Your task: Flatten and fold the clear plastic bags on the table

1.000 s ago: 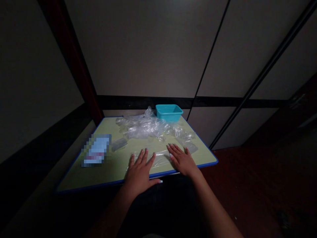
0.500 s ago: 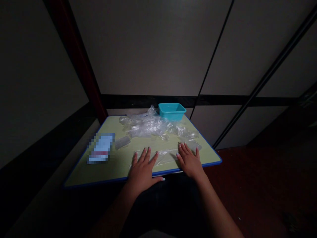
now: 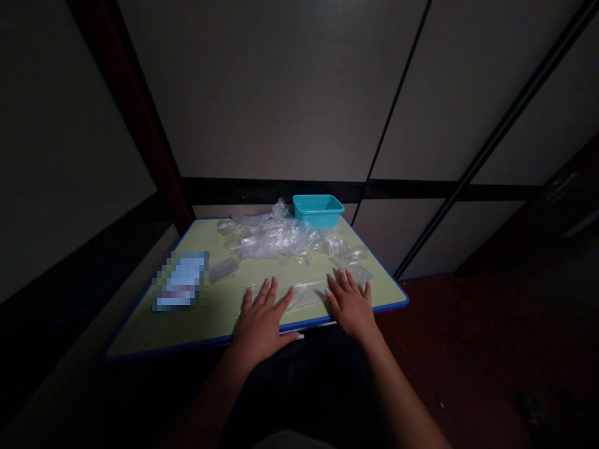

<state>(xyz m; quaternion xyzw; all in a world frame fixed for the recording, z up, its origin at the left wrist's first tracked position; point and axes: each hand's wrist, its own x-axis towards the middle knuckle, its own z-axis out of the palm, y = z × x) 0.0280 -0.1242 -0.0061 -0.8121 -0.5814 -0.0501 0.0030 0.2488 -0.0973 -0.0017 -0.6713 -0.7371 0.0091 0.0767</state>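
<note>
My left hand [image 3: 261, 321] rests palm down at the near edge of the small table [image 3: 187, 327], its fingers spread and holding nothing. To its right, my right hand [image 3: 350, 305] also lies flat with the fingers apart. Under and between them is a flat, clear plastic bag [image 3: 306, 295], spread along the table's front. Beyond the hands sits a crumpled heap of clear plastic bags [image 3: 271, 240], which reaches toward the right side of the table. A small folded piece of clear plastic [image 3: 223, 269] lies left of the heap.
A turquoise plastic basin [image 3: 319, 212] stands at the back of the table, by the panelled wall [image 3: 281, 93]. At the left edge lies a flat bluish-white item [image 3: 181, 280], blurred out by pixelation. The reddish floor [image 3: 421, 337] shows on the right.
The whole view has shifted slightly, so everything appears a little farther left. Both hands keep the same flat pose on the plastic.
</note>
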